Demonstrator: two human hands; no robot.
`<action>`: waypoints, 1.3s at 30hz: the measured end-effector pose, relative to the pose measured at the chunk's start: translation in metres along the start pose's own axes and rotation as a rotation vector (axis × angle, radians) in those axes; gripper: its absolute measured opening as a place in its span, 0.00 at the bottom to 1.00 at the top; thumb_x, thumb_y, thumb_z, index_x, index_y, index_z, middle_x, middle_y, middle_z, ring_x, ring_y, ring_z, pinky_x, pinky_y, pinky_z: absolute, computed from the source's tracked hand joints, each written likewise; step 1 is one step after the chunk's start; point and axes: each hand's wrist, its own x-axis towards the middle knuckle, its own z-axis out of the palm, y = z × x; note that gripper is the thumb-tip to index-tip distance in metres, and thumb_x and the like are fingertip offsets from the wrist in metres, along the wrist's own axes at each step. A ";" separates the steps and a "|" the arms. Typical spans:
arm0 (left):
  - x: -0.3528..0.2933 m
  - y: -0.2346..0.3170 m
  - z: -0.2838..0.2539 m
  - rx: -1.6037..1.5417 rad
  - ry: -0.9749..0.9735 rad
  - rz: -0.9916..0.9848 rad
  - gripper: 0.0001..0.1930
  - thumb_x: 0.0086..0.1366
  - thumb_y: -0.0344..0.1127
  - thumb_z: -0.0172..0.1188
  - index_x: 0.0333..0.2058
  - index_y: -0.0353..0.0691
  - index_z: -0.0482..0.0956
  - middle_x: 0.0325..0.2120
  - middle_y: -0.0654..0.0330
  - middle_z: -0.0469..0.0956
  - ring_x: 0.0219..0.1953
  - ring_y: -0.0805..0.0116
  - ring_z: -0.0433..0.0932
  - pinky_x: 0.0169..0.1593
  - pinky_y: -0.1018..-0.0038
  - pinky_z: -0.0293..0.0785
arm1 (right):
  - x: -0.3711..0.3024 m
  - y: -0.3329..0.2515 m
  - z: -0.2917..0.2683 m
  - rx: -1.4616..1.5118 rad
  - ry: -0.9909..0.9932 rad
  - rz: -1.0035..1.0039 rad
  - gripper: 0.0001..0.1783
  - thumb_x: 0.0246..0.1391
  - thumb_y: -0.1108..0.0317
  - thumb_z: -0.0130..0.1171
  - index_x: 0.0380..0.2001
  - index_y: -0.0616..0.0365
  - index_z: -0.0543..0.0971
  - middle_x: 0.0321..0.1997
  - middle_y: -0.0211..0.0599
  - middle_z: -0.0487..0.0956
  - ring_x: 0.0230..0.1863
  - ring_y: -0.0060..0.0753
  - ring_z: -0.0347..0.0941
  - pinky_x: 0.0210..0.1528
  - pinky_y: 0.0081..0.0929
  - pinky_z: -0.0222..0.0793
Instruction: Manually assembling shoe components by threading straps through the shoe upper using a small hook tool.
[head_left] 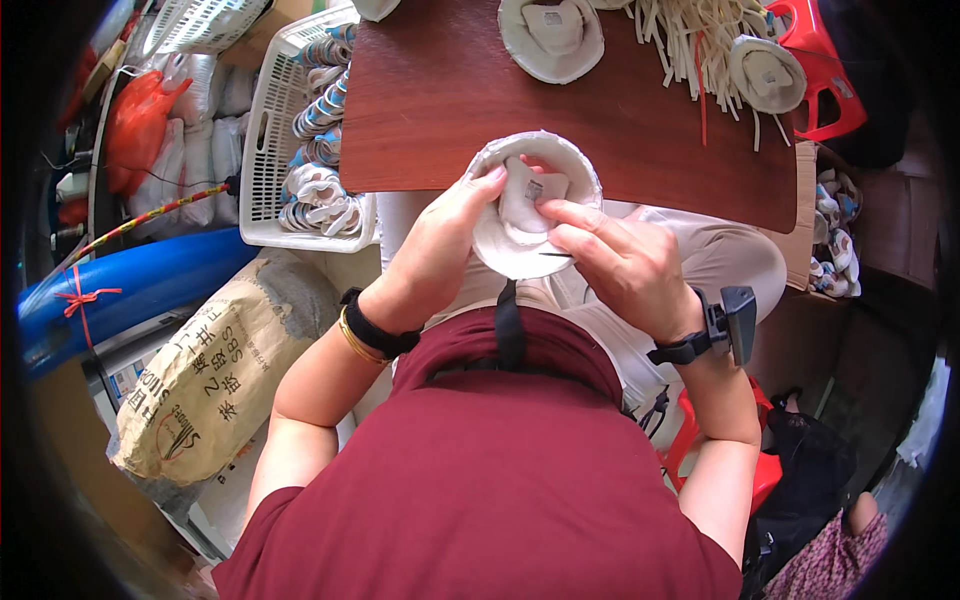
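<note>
Over my lap, at the table's near edge, I hold a round white cloth piece [489,238] with a raised middle and a small printed label. My left hand [455,220] is closed on its left rim, thumb on top and some fingers hidden behind. My right hand [630,262] is closed, its fingertips against the piece beside the label. A thin dark stick-like tool [556,254] sticks out from under the right fingers; its kind is too small to tell. On the brown table [430,120] lies a similar cloth piece [555,35].
Pale strips [680,45] hang over the table's far right, beside another cloth piece [770,75] and a red stool [825,75]. A white basket [262,150] of small parts stands left. Nearer lie a blue roll [150,280] and a paper sack [220,370]. Patterned fabric [835,560] shows lower right.
</note>
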 end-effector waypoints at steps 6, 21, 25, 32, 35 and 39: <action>-0.007 0.005 0.005 0.385 0.161 0.428 0.25 0.69 0.42 0.54 0.59 0.32 0.67 0.60 0.54 0.67 0.63 0.61 0.64 0.65 0.66 0.60 | 0.004 0.009 -0.007 0.376 0.081 0.110 0.16 0.47 0.80 0.62 0.41 0.57 0.78 0.37 0.39 0.84 0.34 0.39 0.82 0.35 0.28 0.78; -0.009 0.021 -0.011 0.042 -0.199 -0.097 0.10 0.65 0.32 0.64 0.42 0.39 0.75 0.32 0.64 0.79 0.34 0.78 0.77 0.40 0.79 0.75 | -0.014 0.023 -0.001 1.628 -0.233 0.944 0.28 0.52 0.67 0.70 0.56 0.56 0.73 0.37 0.24 0.78 0.29 0.09 0.64 0.29 0.12 0.57; -0.012 0.004 -0.022 -0.067 -0.181 -0.108 0.15 0.65 0.32 0.63 0.49 0.39 0.72 0.39 0.64 0.78 0.38 0.77 0.77 0.42 0.77 0.76 | -0.010 0.022 0.003 1.644 -0.282 0.918 0.27 0.54 0.64 0.68 0.56 0.55 0.73 0.34 0.20 0.76 0.27 0.08 0.62 0.27 0.12 0.54; -0.001 0.018 -0.022 0.105 -0.157 -0.192 0.24 0.64 0.34 0.64 0.57 0.37 0.69 0.45 0.63 0.77 0.41 0.79 0.76 0.43 0.79 0.73 | 0.000 0.029 -0.001 1.471 -0.302 0.916 0.24 0.56 0.62 0.66 0.55 0.53 0.73 0.37 0.17 0.75 0.32 0.06 0.62 0.30 0.09 0.55; 0.001 0.015 -0.025 0.176 -0.221 -0.143 0.24 0.63 0.33 0.65 0.56 0.37 0.70 0.45 0.62 0.77 0.40 0.79 0.76 0.41 0.79 0.72 | 0.000 0.031 0.000 1.476 -0.333 0.902 0.25 0.56 0.62 0.67 0.55 0.53 0.73 0.37 0.17 0.75 0.32 0.06 0.62 0.30 0.09 0.55; -0.001 0.004 -0.023 0.034 -0.189 -0.091 0.26 0.63 0.34 0.65 0.58 0.37 0.69 0.46 0.62 0.77 0.45 0.75 0.77 0.45 0.77 0.74 | -0.002 0.030 0.003 1.490 -0.315 0.937 0.25 0.56 0.62 0.67 0.55 0.53 0.73 0.39 0.17 0.76 0.33 0.05 0.62 0.30 0.09 0.55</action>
